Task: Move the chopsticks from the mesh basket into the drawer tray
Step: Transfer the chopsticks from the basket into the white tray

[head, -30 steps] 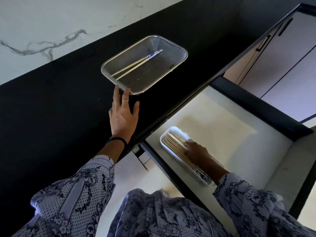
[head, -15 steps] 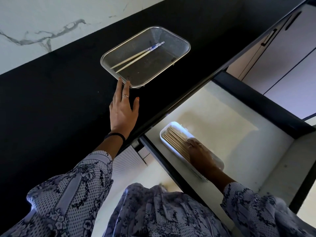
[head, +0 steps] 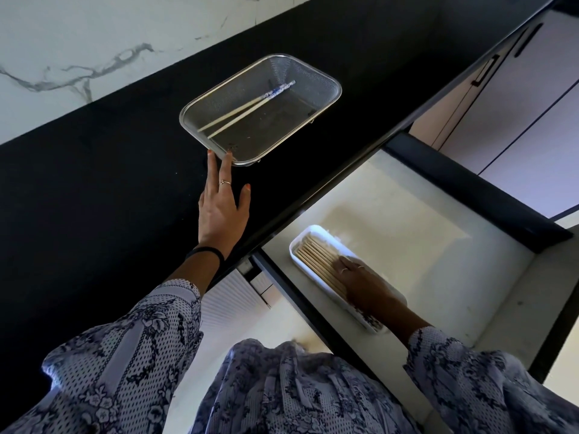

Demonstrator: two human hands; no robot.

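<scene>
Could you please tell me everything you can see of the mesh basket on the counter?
The rectangular silver wire-mesh basket has rounded corners, a shiny metal rim and small feet under its near edge. It sits level on the black countertop, behind the open drawer. Inside lie two pale chopsticks with blue-patterned ends, side by side and diagonal. The left hand reaches its straight fingers to the near corner of the rim.

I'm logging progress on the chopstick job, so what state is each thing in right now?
Mesh basket: on the counter, two chopsticks inside.
Two chopsticks: lying side by side, untouched.
Drawer: pulled open.
Drawer tray: in the drawer, many chopsticks in it.
Left hand: fingers straight, fingertips at the basket's near rim.
Right hand: resting flat on the tray's chopsticks.
</scene>
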